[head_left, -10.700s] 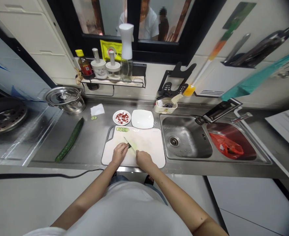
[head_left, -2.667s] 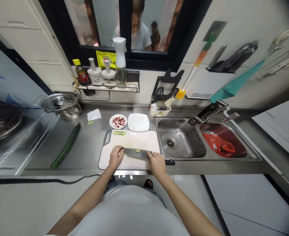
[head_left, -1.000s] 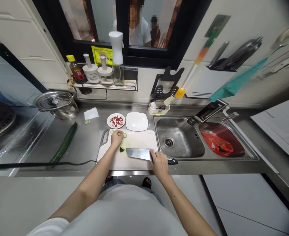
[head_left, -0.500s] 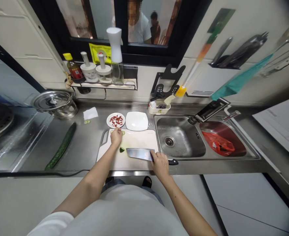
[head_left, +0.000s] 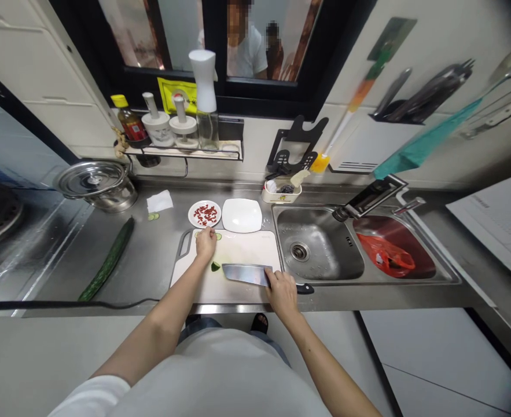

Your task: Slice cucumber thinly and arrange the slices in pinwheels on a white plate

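My left hand (head_left: pixel 205 243) is closed at the back left of the white cutting board (head_left: pixel 246 249), its fingers beside some cucumber slices (head_left: pixel 219 236); what is between the fingertips is too small to tell. My right hand (head_left: pixel 283 291) is wrapped round a cleaver, whose blade (head_left: pixel 246 274) lies low over the board and points left. Just left of the blade tip sits a dark green cucumber end (head_left: pixel 215 266). Behind the board are a plate of chopped red pieces (head_left: pixel 205 214) and a bare white plate (head_left: pixel 242 215).
A whole cucumber (head_left: pixel 109 259), a white paper (head_left: pixel 160 201) and a lidded steel pot (head_left: pixel 96 184) are on the left. A black-handled knife (head_left: pixel 305 288) lies by the board's right edge. The sink (head_left: pixel 320 243) is on the right; a red bag (head_left: pixel 388 256) lies in its far basin.
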`<state>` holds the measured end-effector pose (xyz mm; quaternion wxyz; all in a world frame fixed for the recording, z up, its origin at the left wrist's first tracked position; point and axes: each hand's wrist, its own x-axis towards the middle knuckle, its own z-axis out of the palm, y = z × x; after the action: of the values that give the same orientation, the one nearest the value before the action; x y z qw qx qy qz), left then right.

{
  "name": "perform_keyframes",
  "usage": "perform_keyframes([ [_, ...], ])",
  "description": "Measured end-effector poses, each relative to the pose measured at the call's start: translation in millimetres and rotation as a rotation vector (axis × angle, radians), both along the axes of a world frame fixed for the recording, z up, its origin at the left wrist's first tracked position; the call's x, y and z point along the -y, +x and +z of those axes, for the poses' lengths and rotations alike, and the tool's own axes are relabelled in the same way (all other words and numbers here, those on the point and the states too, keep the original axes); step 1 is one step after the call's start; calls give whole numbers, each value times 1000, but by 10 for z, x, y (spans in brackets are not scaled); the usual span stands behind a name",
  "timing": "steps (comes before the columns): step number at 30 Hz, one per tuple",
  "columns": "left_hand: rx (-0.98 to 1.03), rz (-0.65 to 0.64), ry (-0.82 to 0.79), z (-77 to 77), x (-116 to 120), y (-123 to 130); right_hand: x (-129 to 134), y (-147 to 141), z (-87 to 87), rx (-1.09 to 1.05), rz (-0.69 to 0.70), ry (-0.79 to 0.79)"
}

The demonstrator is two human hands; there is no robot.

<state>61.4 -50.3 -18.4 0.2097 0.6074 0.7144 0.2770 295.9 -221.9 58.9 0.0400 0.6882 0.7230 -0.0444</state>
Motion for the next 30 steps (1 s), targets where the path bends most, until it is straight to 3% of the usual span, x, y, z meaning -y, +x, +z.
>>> perform_keyframes([
  [6,102,99,69,-8,89,-80,-39,6,-14,-8,2,8],
  [12,215,135,151,-60,443,-212,-82,13,-25,-48,-6,26],
  [21,184,-21,211,-49,997,-241,-144,-102,-34,-302,-89,-14],
  [30,159,-116,281,-110,1195,-246,-141,-167,7,-374,-144,-81],
])
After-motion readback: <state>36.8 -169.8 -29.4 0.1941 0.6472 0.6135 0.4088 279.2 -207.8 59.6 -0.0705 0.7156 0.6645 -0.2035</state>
